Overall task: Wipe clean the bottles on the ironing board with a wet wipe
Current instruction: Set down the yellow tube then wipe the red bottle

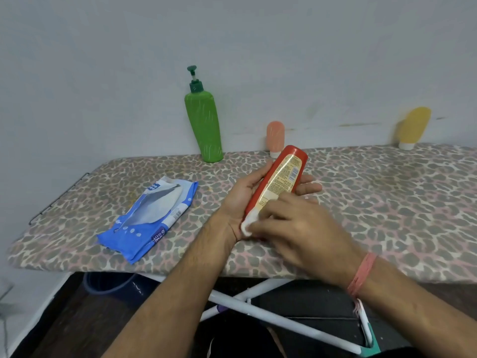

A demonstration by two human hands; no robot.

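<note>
A red bottle (282, 177) with a cream label lies tilted in my left hand (240, 200), which cradles it from below over the ironing board (387, 202). My right hand (296, 228) presses a white wet wipe (247, 224) against the bottle's lower end. Against the wall stand a tall green pump bottle (204, 125), a small pink tube (275, 138) on its cap, and a yellow tube (413, 127) at the far right.
A blue wet-wipe pack (152, 218) lies open on the board's left part. The board has a leopard-print cover and stands against a pale wall. Its white crossed legs (271, 313) and a dark floor show below the near edge.
</note>
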